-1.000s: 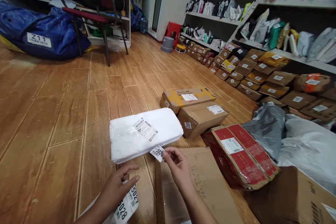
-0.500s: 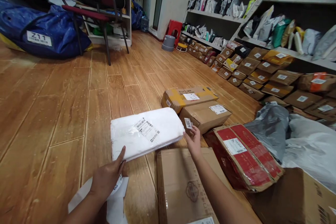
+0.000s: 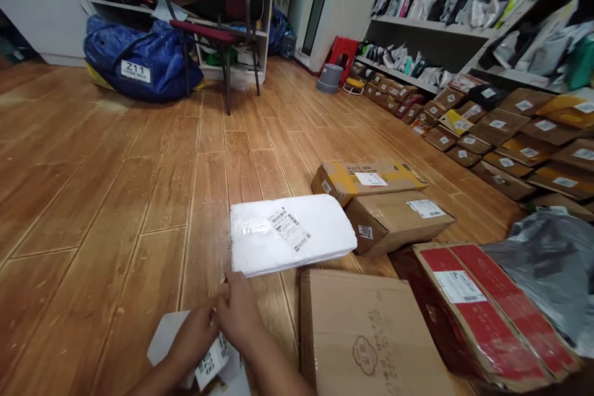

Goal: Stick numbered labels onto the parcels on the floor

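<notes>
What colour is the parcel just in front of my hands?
White parcel, wrapped in clear film, seen in the head view.

Parcel depot: labelled boxes [image 3: 499,136] lining floor, shelves [image 3: 445,28] stuffed with mailers.

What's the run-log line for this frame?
left hand: holding label sheet | right hand: on sheet | white parcel: floor, ahead | brown box: numbered sticker on side
</notes>
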`<state>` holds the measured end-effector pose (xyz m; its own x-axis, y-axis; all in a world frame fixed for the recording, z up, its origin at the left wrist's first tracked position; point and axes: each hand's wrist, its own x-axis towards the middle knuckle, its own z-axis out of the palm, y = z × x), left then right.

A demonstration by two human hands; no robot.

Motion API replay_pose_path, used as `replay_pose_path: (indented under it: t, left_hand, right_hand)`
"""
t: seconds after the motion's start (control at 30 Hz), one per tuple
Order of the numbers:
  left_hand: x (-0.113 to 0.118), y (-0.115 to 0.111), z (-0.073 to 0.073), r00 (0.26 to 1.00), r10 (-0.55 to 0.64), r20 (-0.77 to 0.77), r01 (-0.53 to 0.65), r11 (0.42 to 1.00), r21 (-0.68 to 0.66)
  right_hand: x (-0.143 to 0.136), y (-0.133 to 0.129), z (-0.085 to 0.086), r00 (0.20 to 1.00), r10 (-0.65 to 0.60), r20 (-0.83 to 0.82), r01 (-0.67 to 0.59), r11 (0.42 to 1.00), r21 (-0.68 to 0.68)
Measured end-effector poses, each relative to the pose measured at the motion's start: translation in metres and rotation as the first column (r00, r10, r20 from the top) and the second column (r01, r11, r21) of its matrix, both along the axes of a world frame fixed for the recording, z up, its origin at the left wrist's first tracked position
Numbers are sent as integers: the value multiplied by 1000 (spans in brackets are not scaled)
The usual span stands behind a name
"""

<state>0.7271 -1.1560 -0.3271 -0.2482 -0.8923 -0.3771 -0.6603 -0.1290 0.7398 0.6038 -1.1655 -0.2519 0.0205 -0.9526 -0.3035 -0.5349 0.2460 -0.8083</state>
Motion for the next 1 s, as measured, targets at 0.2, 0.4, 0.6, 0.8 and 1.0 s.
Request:
replay_pose_path:
  t: [0.2, 0.4, 0.6, 0.8, 1.0]
  left_hand:
    - [26, -31, 1, 986, 156, -60, -163, 979, -126]
    - [16, -52, -10, 974, 119, -192, -157, 967, -202]
    - [22, -51, -16, 962, 180, -207, -223, 951, -214]
    - [16, -47, -24, 942, -38, -334, -50, 967, -251]
    - [2, -31, -26, 907, -242, -345, 152, 952, -267]
  right_hand:
    - [34, -19, 1, 983, 22, -181, 21, 972, 233]
    - [40, -36, 8, 965, 22, -262, 54, 959, 279]
    - [31, -33, 16, 973, -44, -226, 105, 958, 265]
    - [36, -13, 0, 982, -116, -150, 142, 975, 172]
    - [32, 10, 4, 984, -28, -177, 65, 976, 206]
